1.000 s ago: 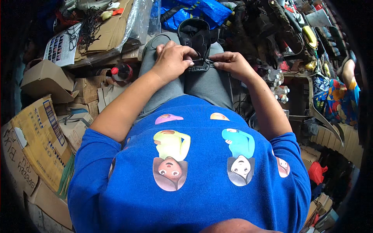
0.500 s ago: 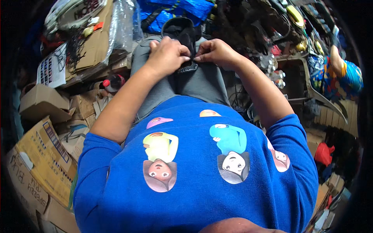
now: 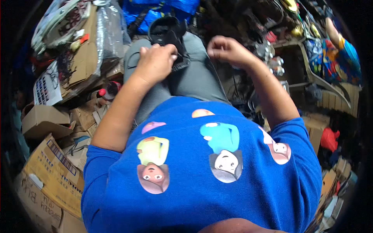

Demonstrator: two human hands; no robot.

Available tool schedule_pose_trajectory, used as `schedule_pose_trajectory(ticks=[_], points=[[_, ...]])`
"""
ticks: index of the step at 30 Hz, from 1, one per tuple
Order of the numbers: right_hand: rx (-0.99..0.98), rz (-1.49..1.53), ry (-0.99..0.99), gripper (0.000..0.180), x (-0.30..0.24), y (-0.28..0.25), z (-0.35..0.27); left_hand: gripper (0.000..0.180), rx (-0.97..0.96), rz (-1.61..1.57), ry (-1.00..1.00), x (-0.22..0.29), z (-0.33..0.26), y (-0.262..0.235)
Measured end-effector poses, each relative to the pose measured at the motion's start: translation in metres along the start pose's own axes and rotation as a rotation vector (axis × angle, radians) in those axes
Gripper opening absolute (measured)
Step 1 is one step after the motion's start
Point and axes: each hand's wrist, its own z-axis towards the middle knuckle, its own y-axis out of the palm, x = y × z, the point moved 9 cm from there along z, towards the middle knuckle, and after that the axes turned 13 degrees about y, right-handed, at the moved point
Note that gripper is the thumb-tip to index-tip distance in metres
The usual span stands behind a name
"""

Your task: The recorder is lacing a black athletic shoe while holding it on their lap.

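A black piece (image 3: 171, 40) lies across my lap, soft-looking, with a curved, rounded rim at its far end and a patterned near edge; I cannot make out its exact kind. My left hand (image 3: 155, 62) is closed on its left side, thumb and fingers pressed together at the edge. To the right, apart from the piece and over the right knee's outer side, my right hand (image 3: 228, 51) is raised with its fingers curled together. It is slightly blurred, and anything pinched in it is too small to see. A thin dark loop (image 3: 132, 58) rests on the left trouser leg.
Cardboard boxes (image 3: 46, 122) and a red-capped bottle (image 3: 110, 90) stand at left. Beyond my knees is a blue plastic bag (image 3: 180, 9). Clear bottles (image 3: 276, 66), a grey plastic frame (image 3: 307, 66) and a person's arm (image 3: 332, 33) are on the right.
My right hand has drawn away from the black piece toward the right. My left hand stays on the piece. The whole view has shifted slightly.
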Motion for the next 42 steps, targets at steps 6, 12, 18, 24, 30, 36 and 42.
schedule_pose_trajectory(ticks=[6, 12, 18, 24, 30, 36, 42], points=[[0.652, -0.82, -0.274, 0.017, -0.052, -0.037, 0.018, 0.012, -0.01, 0.077, 0.085, 0.008, 0.008, -0.004], [0.366, -1.189, -0.49, 0.008, -0.09, 0.042, -0.001, 0.013, -0.019, 0.085, 0.107, 0.007, 0.001, -0.005], [0.213, -1.178, -0.54, 0.004, -0.075, 0.049, 0.011, 0.027, 0.0, 0.25, 0.272, 0.008, -0.023, -0.015], [0.259, -0.051, 0.157, 0.021, 0.014, -0.072, -0.004, 0.011, 0.306, -0.337, -0.092, -0.079, -0.1, -0.084], [-0.132, 0.845, -0.346, 0.022, -0.113, 0.003, 0.019, 0.012, 0.424, -1.173, 0.447, 0.038, -0.017, -0.093], [0.005, -0.398, -0.121, 0.019, -0.049, 0.0, -0.012, 0.021, 0.414, -0.986, -0.402, -0.078, -0.106, -0.061], [0.385, -0.832, 0.25, 0.024, 0.097, -0.117, -0.066, 0.023, 0.978, -0.344, -0.411, -0.167, -0.238, -0.196]])
